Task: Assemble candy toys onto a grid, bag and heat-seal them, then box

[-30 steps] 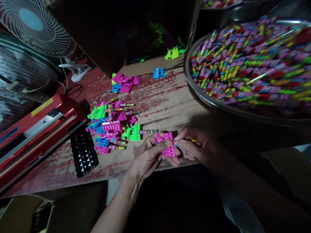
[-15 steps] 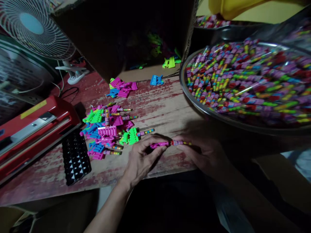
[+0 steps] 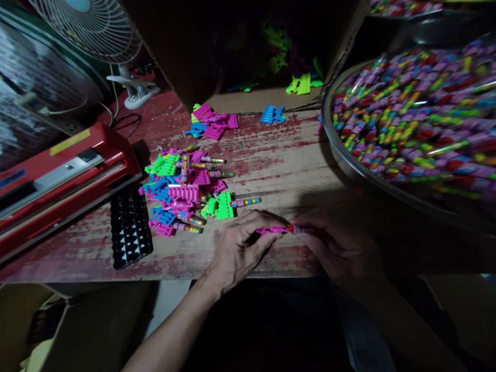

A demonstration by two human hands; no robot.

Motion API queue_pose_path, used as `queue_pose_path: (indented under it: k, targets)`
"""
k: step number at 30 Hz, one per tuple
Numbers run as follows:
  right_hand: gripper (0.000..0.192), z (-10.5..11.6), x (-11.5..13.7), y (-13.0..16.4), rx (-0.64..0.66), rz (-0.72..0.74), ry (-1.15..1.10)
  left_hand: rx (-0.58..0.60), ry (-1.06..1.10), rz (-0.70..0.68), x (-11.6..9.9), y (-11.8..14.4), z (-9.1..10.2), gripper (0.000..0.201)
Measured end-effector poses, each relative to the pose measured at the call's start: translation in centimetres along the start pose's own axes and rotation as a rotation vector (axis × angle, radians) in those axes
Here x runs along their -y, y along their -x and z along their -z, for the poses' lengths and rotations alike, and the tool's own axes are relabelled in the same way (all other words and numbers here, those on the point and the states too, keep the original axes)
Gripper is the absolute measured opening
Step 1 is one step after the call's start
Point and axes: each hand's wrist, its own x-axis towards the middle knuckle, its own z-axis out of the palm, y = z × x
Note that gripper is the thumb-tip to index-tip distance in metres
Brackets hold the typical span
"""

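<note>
Between thumb and fingers, my left hand pinches a pink plastic toy piece, seen edge-on. My right hand, in shadow, is closed on a small candy tube with a red end and a printed wrapper. The tube's red end meets the right end of the pink piece; whether it sits inside cannot be made out. Left of my hands lies a pile of pink, blue and green toy pieces, several with candy tubes sticking out. A green piece with a tube is nearest my left hand.
A metal basin heaped with candy tubes stands at right. An open cardboard box with toy pieces is at the back; a blue piece lies before it. At left are a red heat sealer, a black tray and a fan.
The view has shifted, so the table things appear further left or right and higher. My right fingers now cover more of the candy tube, whose yellow end no longer shows. Both hands keep their grip.
</note>
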Motion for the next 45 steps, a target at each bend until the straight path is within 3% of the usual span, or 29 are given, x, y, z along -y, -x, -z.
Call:
queue_pose_path:
  k: [12, 18, 23, 26, 29, 34, 39, 45]
  targets:
    - [0.027, 0.7, 0.6, -0.3, 0.063, 0.140, 0.186, 0.051, -0.086, -0.064, -0.1, -0.2, 0.2, 0.019]
    - [0.022, 1.5, 1.3, -1.2, 0.126, 0.256, 0.333, 0.023, -0.138, -0.068, -0.2, -0.2, 0.2, 0.014]
    - [0.024, 1.6, 3.0, -2.5, 0.227, 0.417, 0.645, 0.024, -0.148, -0.050, -0.1, 0.1, 0.3, 0.013]
    - [0.027, 1.1, 3.7, -2.7, 0.222, 0.450, 0.785, 0.002, -0.155, -0.053, -0.3, 0.2, 0.2, 0.012]
    - [0.027, 0.7, 3.5, -2.6, 0.201, 0.423, 0.807, 0.014, -0.146, -0.036, -0.6, 0.4, 0.2, 0.015]
    - [0.019, 0.9, 2.7, -2.7, 0.331, 0.447, 0.792, 0.006, -0.182, -0.029, -0.7, 0.4, 0.2, 0.019]
    - [0.018, 0.9, 2.5, -2.8, 0.287, 0.571, 0.861, 0.000, -0.159, -0.059, -0.2, 0.6, 0.2, 0.020]
    - [0.020, 0.6, 2.5, -2.8, 0.290, 0.516, 0.838, -0.025, -0.240, -0.098, 0.4, 0.9, 0.3, 0.019]
